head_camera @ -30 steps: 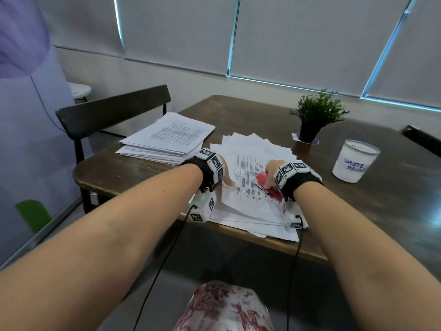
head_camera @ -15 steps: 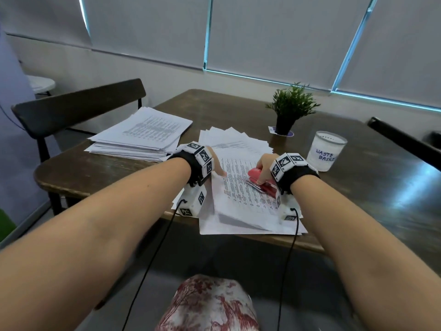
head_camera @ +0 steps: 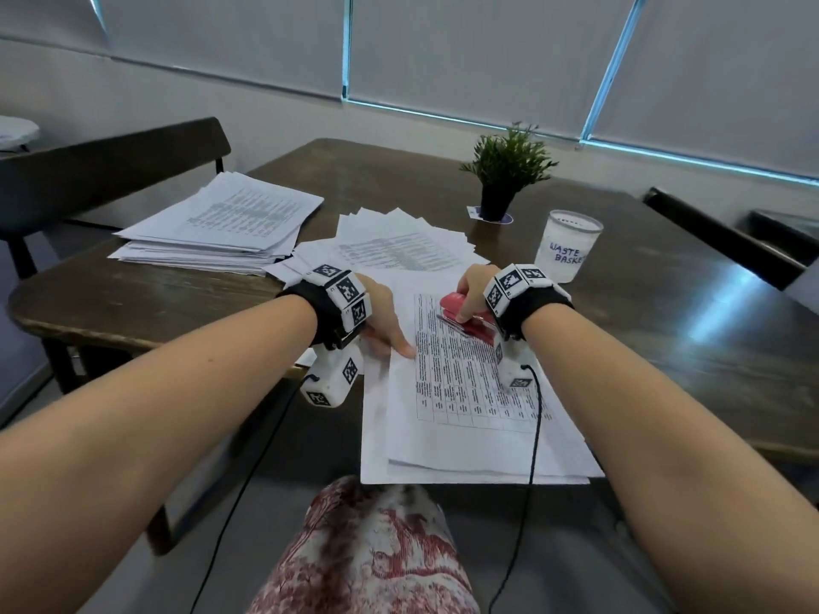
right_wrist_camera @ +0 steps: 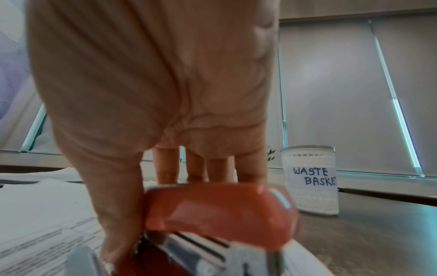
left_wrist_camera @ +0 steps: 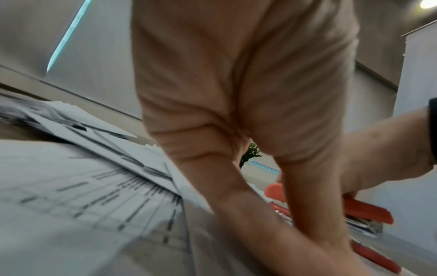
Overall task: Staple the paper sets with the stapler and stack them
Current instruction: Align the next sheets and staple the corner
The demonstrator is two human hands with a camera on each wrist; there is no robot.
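Dark wooden table [head_camera: 177, 299]: stacked printed paper pile [head_camera: 226, 223] left; fanned white sheets [head_camera: 399, 245] centre; potted green plant [head_camera: 505, 170] behind; white labelled cup [head_camera: 567, 245] right.

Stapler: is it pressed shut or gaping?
Gaping: the stapler shows a gap between red top and base in the left wrist view, held by the right hand.

The dark wooden table [head_camera: 664, 347] bears paper stacks [head_camera: 221, 228], a potted plant [head_camera: 505, 179] and a cup [head_camera: 567, 245].
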